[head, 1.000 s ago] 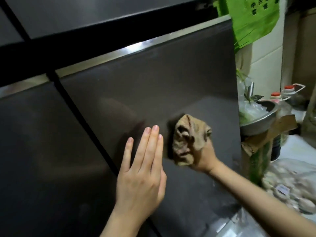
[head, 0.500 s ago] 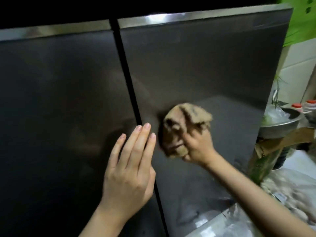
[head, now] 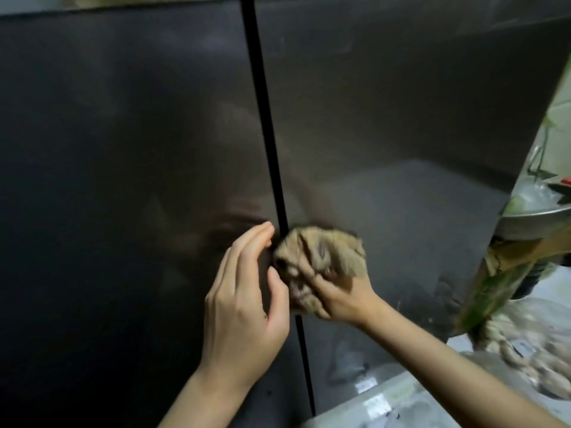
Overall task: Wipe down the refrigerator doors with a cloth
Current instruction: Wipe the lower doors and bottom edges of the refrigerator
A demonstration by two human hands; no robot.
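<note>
Two hands up on the fridge front, close together at the dark seam (head: pixel 262 103) between the doors. The right hand (head: pixel 343 295) is clamped on a bunched tan cloth (head: pixel 321 257), which it presses against the right door (head: pixel 401 118) right at the seam edge; the cloth is blurred, so its folds are unclear. The left hand (head: pixel 244 307) holds nothing, fingers loosely curved, fingertips at the left door (head: pixel 123 149) beside the seam, thumb just beside the cloth. Can't tell if the palm touches the door. Risks, as a judgement: the cloth is wadded, so only a small patch meets the panel and streaks or missed strips are likely unless it's flattened. A loose fold could drag into the seam and snag. The hands are near enough that a leftward stroke would bump the left thumb. The bare left fingertips may leave fresh prints on the dark glossy surface. A wide sweep rightward brings the forearm near the metal bowl (head: pixel 537 217) just past the door's edge, which could get knocked.
</note>
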